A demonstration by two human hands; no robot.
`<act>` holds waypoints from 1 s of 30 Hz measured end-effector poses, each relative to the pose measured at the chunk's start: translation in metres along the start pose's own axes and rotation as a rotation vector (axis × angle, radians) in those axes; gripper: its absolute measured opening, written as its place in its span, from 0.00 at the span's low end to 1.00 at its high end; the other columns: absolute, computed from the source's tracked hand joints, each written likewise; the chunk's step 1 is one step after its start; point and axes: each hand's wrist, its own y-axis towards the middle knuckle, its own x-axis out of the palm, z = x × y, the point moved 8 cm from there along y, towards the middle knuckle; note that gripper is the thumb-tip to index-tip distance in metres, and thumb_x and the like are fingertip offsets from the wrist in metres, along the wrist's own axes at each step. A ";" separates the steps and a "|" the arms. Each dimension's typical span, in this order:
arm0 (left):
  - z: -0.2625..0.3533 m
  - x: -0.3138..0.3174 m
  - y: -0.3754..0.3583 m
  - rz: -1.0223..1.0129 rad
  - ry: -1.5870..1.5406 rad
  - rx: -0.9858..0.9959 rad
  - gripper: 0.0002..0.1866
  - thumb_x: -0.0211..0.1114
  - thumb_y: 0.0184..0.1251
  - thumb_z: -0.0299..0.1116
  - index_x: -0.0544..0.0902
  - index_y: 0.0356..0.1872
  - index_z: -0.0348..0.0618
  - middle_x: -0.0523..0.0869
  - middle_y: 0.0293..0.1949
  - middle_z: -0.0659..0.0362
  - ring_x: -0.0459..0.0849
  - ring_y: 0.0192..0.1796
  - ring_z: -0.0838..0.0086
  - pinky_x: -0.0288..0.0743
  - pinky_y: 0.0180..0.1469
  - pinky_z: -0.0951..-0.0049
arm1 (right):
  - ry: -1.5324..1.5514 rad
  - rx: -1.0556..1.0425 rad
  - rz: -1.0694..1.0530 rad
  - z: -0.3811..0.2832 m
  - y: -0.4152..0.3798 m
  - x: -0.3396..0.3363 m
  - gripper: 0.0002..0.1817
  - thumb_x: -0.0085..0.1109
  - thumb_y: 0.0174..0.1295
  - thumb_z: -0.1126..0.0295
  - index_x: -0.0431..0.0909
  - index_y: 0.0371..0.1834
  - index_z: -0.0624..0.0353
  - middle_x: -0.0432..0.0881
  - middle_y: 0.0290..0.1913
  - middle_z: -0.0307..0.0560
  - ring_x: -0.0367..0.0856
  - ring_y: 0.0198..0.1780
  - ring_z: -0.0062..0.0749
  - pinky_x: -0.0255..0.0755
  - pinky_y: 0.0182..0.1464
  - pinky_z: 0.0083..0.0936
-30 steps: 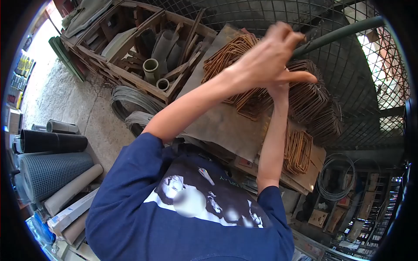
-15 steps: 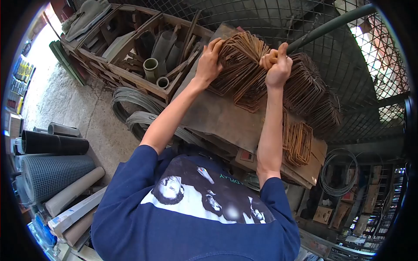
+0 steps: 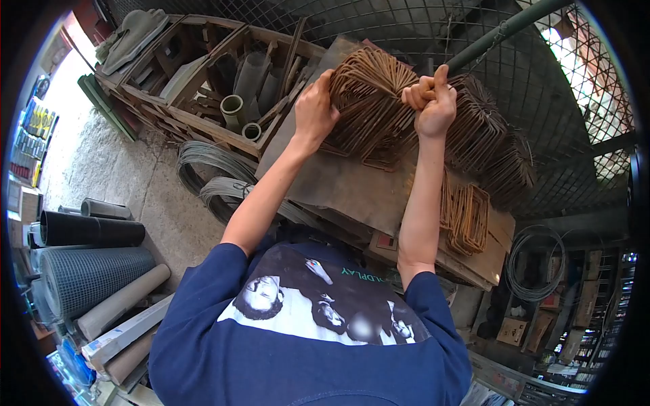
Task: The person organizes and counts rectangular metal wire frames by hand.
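Observation:
A bundle of rusty square rebar stirrups (image 3: 372, 84) leans fanned out on the brown sheet-topped stack (image 3: 338, 193). My left hand (image 3: 315, 114) is closed round the bundle's left edge, its fingertips partly hidden behind the bars. At the right side of the same bundle, my right hand (image 3: 432, 105) has its fingers curled tightly on the bars. More dark stirrups (image 3: 477, 128) stand in bunches just right of my right hand. A smaller orange-rusted bunch of stirrups (image 3: 468, 218) lies nearer me on the stack.
A wooden crate (image 3: 196, 122) with tubes and offcuts stands at the upper left. Wire coils (image 3: 210, 162) lie beside the stack. A green pipe (image 3: 514, 30) slants before the mesh fence (image 3: 406, 24). Rolls of mesh (image 3: 95, 274) stand at the left; another wire coil (image 3: 535, 260) hangs right.
My left hand has shifted slightly left and down, and the left part of the bundle has spread with it. My right hand keeps its hold. The view has shifted a little.

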 end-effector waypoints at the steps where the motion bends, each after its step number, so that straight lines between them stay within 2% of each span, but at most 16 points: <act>1: -0.002 0.001 0.005 -0.002 -0.001 0.005 0.33 0.61 0.44 0.18 0.65 0.57 0.45 0.82 0.41 0.47 0.80 0.40 0.48 0.75 0.43 0.55 | 0.000 -0.004 0.005 0.002 0.001 -0.002 0.33 0.33 0.74 0.45 0.49 0.11 0.50 0.46 0.10 0.32 0.41 0.13 0.20 0.48 0.20 0.24; 4: -0.001 0.003 0.010 -0.060 0.024 0.070 0.32 0.63 0.45 0.21 0.66 0.56 0.45 0.82 0.38 0.48 0.81 0.41 0.48 0.75 0.45 0.56 | -0.038 -0.035 0.009 0.002 0.004 -0.004 0.33 0.33 0.73 0.44 0.49 0.10 0.49 0.46 0.10 0.32 0.43 0.13 0.20 0.48 0.20 0.24; 7: 0.001 0.000 0.011 -0.111 -0.053 0.039 0.31 0.65 0.49 0.26 0.65 0.58 0.44 0.81 0.42 0.47 0.80 0.46 0.49 0.74 0.49 0.58 | -0.057 -0.013 0.010 0.005 0.005 -0.004 0.34 0.34 0.73 0.44 0.48 0.10 0.49 0.46 0.10 0.32 0.42 0.13 0.21 0.47 0.20 0.24; 9: 0.007 -0.012 0.010 -0.046 -0.063 0.040 0.33 0.66 0.54 0.30 0.63 0.62 0.40 0.79 0.49 0.46 0.78 0.52 0.50 0.71 0.55 0.57 | -0.065 -0.019 0.027 0.006 0.005 -0.005 0.34 0.35 0.73 0.44 0.48 0.09 0.49 0.46 0.10 0.32 0.43 0.13 0.21 0.47 0.20 0.25; 13: 0.002 -0.004 0.002 -0.036 -0.010 0.098 0.36 0.67 0.55 0.35 0.61 0.64 0.37 0.76 0.55 0.45 0.75 0.57 0.51 0.68 0.60 0.54 | -0.057 -0.045 0.007 0.007 0.006 -0.004 0.34 0.35 0.73 0.43 0.48 0.09 0.49 0.47 0.09 0.32 0.43 0.12 0.21 0.46 0.19 0.25; 15: -0.006 0.012 0.002 -0.151 -0.124 0.027 0.36 0.67 0.55 0.37 0.63 0.64 0.36 0.75 0.57 0.46 0.75 0.58 0.52 0.67 0.61 0.54 | -0.069 -0.007 0.023 0.012 0.006 -0.006 0.37 0.36 0.72 0.42 0.49 0.06 0.52 0.49 0.08 0.35 0.46 0.11 0.21 0.47 0.19 0.26; 16: 0.003 0.006 0.007 -0.074 -0.012 0.137 0.33 0.65 0.53 0.34 0.67 0.62 0.37 0.79 0.52 0.44 0.78 0.54 0.52 0.69 0.61 0.57 | -0.066 -0.013 0.032 0.014 0.005 -0.008 0.37 0.36 0.72 0.42 0.49 0.06 0.52 0.49 0.08 0.35 0.46 0.11 0.21 0.47 0.19 0.26; 17: 0.003 0.005 0.013 -0.079 -0.011 0.145 0.33 0.65 0.53 0.34 0.67 0.62 0.37 0.79 0.52 0.44 0.78 0.54 0.52 0.69 0.61 0.57 | -0.069 -0.023 0.020 0.015 0.004 -0.008 0.37 0.36 0.72 0.42 0.49 0.06 0.52 0.50 0.08 0.35 0.47 0.11 0.21 0.47 0.19 0.26; 19: -0.002 0.007 0.028 -0.276 -0.026 0.054 0.29 0.63 0.52 0.30 0.71 0.59 0.40 0.83 0.44 0.44 0.81 0.48 0.49 0.76 0.49 0.59 | -0.075 -0.036 0.014 0.012 0.001 -0.005 0.37 0.37 0.72 0.42 0.48 0.06 0.52 0.50 0.09 0.35 0.47 0.11 0.21 0.46 0.19 0.25; 20: -0.007 0.008 0.032 -0.257 -0.064 0.087 0.28 0.62 0.51 0.28 0.73 0.58 0.43 0.84 0.41 0.44 0.82 0.46 0.50 0.76 0.48 0.58 | -0.073 -0.026 0.013 0.013 0.001 -0.003 0.37 0.37 0.72 0.42 0.49 0.06 0.52 0.50 0.08 0.35 0.47 0.11 0.21 0.47 0.19 0.25; 24: -0.008 0.010 0.033 -0.270 -0.056 0.212 0.27 0.64 0.52 0.28 0.73 0.58 0.40 0.84 0.42 0.44 0.81 0.48 0.50 0.76 0.48 0.59 | -0.070 -0.010 0.014 0.012 0.001 0.005 0.37 0.37 0.72 0.42 0.50 0.06 0.52 0.49 0.09 0.35 0.47 0.11 0.22 0.49 0.19 0.25; 26: -0.009 0.005 0.022 -0.131 -0.131 0.211 0.31 0.66 0.54 0.30 0.68 0.61 0.38 0.84 0.44 0.45 0.82 0.48 0.51 0.76 0.49 0.60 | -0.076 -0.012 0.019 0.011 0.000 0.005 0.37 0.37 0.72 0.42 0.50 0.06 0.53 0.49 0.09 0.35 0.47 0.11 0.22 0.49 0.19 0.26; 27: -0.007 0.008 0.015 -0.140 -0.132 0.216 0.31 0.66 0.54 0.30 0.68 0.61 0.38 0.84 0.44 0.45 0.82 0.48 0.51 0.76 0.49 0.60 | -0.084 -0.020 0.021 0.011 0.000 0.006 0.37 0.37 0.72 0.43 0.50 0.06 0.53 0.49 0.09 0.35 0.47 0.11 0.22 0.48 0.19 0.26; 29: -0.015 0.004 0.003 -0.067 -0.150 0.101 0.38 0.69 0.55 0.33 0.61 0.66 0.35 0.81 0.49 0.44 0.80 0.53 0.51 0.73 0.54 0.61 | -0.092 -0.032 0.035 0.009 0.001 0.005 0.37 0.37 0.72 0.43 0.51 0.06 0.53 0.49 0.09 0.35 0.47 0.11 0.22 0.48 0.19 0.26; 30: -0.006 -0.003 -0.007 -0.066 -0.001 0.181 0.44 0.71 0.54 0.35 0.55 0.68 0.34 0.76 0.55 0.41 0.75 0.58 0.50 0.69 0.60 0.60 | -0.088 -0.043 0.025 0.008 0.001 0.006 0.37 0.37 0.72 0.43 0.51 0.06 0.54 0.49 0.09 0.35 0.47 0.11 0.22 0.47 0.19 0.26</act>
